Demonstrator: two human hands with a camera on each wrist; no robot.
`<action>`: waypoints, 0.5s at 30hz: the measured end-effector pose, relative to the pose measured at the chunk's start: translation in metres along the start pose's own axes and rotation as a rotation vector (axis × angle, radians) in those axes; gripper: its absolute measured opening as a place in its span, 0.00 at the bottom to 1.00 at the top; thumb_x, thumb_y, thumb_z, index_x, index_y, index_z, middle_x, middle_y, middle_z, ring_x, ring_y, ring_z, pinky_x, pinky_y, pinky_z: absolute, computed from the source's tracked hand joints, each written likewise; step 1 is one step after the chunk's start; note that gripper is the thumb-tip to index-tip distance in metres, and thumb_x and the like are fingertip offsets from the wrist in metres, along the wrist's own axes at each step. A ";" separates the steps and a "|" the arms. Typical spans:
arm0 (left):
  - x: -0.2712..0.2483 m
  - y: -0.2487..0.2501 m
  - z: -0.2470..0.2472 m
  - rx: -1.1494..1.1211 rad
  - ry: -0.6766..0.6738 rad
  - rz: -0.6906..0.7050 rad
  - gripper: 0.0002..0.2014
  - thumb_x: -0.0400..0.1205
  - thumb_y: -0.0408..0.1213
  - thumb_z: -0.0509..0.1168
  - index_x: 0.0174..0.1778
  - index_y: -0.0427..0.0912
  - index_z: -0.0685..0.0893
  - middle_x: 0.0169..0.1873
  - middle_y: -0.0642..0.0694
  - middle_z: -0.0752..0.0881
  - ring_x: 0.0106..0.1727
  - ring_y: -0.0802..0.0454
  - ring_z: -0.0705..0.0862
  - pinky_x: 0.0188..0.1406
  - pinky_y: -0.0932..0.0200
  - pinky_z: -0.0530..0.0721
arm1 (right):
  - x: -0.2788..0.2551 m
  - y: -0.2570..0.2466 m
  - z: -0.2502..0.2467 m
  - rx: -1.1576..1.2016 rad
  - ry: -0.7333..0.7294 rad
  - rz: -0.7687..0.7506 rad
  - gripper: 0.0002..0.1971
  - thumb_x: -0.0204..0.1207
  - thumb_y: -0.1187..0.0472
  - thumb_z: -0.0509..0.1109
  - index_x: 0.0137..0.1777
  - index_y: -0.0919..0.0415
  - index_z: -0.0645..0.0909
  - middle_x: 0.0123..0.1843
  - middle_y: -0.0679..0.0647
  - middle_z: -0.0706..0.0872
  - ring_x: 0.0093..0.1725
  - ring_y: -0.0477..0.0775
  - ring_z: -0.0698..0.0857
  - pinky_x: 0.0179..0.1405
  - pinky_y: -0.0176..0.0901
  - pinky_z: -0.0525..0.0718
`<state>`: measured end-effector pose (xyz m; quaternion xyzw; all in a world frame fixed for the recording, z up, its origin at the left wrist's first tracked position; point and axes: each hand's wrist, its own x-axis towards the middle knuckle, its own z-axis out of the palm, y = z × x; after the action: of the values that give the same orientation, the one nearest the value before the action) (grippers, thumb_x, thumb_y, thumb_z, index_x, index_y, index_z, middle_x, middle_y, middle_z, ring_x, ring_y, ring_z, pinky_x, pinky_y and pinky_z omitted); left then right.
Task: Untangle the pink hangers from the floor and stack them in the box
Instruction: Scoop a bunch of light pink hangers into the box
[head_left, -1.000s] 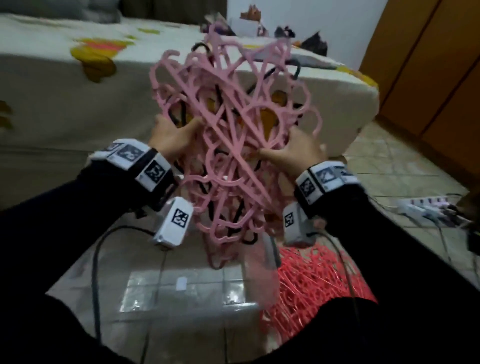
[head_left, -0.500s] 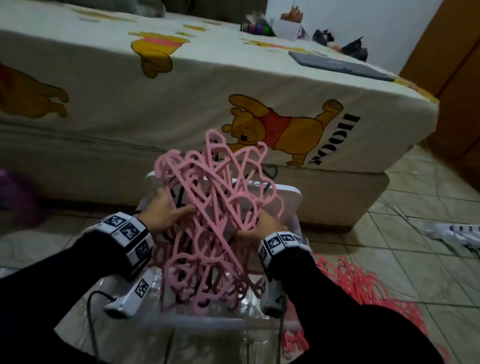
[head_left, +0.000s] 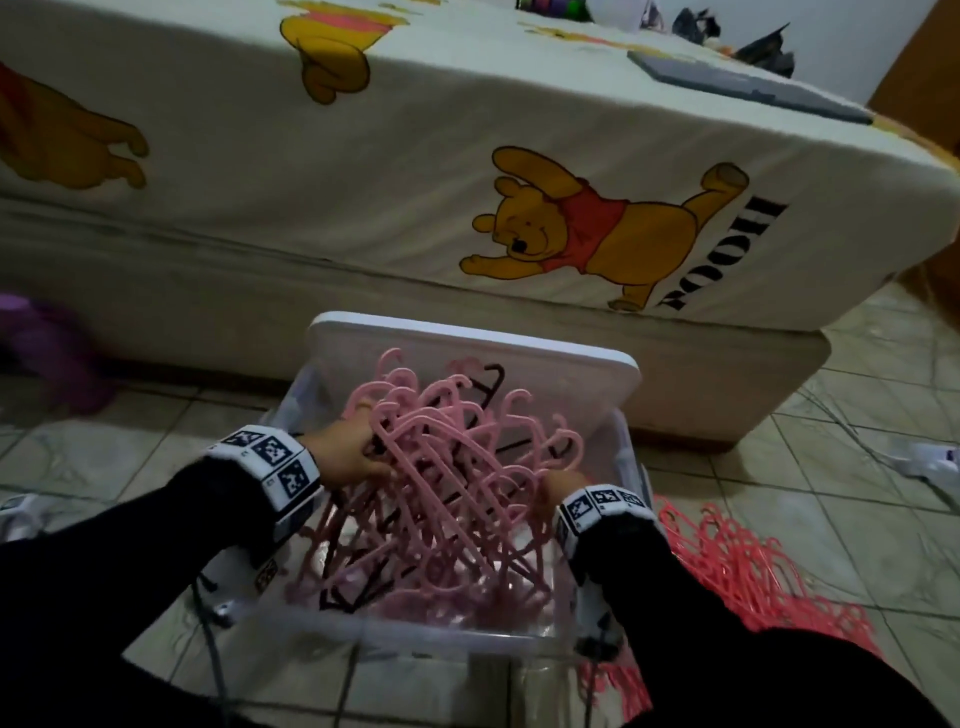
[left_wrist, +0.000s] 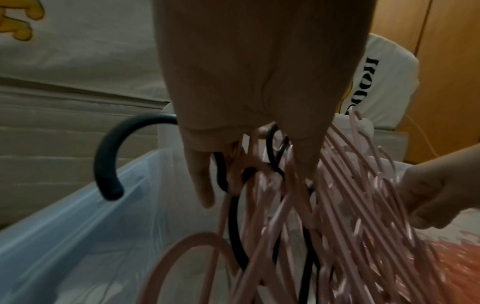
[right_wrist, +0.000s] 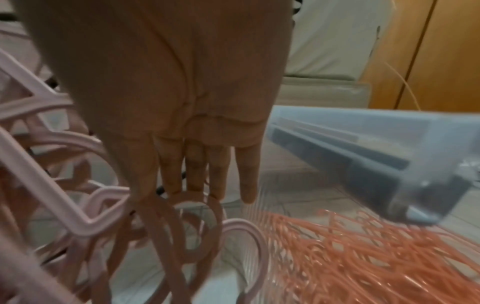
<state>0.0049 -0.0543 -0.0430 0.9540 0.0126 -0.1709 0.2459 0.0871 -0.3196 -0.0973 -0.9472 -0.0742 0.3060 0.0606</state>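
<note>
Both hands are down in the clear box (head_left: 332, 621): the left hand (head_left: 347, 453) has its fingers (left_wrist: 200, 181) threaded through and gripping the pink hangers (head_left: 447, 499). The right hand (head_left: 558, 488) has fingers (right_wrist: 170, 164) hanging nearly straight, tips against the bundle's right side. Coral hangers (head_left: 727, 561) lie on the floor just right of them.

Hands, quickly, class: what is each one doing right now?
Left hand: grips the pink hangers.
Right hand: fingers straight, touching the pink hangers.

Tangled pink hangers (head_left: 452, 483) sit inside clear box (head_left: 415, 631)
</note>
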 end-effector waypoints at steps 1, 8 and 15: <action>0.000 0.001 0.001 0.025 0.022 0.003 0.30 0.79 0.41 0.71 0.74 0.36 0.70 0.71 0.40 0.72 0.68 0.43 0.76 0.68 0.56 0.74 | 0.000 0.003 0.000 -0.044 -0.015 -0.022 0.19 0.83 0.62 0.60 0.72 0.66 0.74 0.71 0.60 0.77 0.69 0.59 0.77 0.37 0.31 0.69; -0.004 0.002 -0.013 0.475 0.022 -0.186 0.25 0.82 0.54 0.62 0.70 0.43 0.69 0.65 0.40 0.81 0.63 0.42 0.82 0.59 0.50 0.77 | 0.001 0.007 0.011 -0.213 -0.038 -0.076 0.13 0.74 0.50 0.70 0.55 0.53 0.84 0.54 0.54 0.88 0.52 0.59 0.86 0.55 0.54 0.86; -0.006 0.011 -0.018 0.424 -0.057 -0.158 0.17 0.83 0.51 0.61 0.68 0.54 0.78 0.67 0.48 0.81 0.66 0.49 0.80 0.65 0.52 0.76 | -0.002 -0.005 0.002 -0.189 0.066 -0.148 0.22 0.83 0.60 0.62 0.75 0.64 0.69 0.74 0.61 0.74 0.72 0.61 0.74 0.58 0.30 0.74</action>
<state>0.0062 -0.0547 -0.0213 0.9751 0.0441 -0.2156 0.0258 0.0835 -0.3150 -0.0969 -0.9502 -0.1703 0.2611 -0.0040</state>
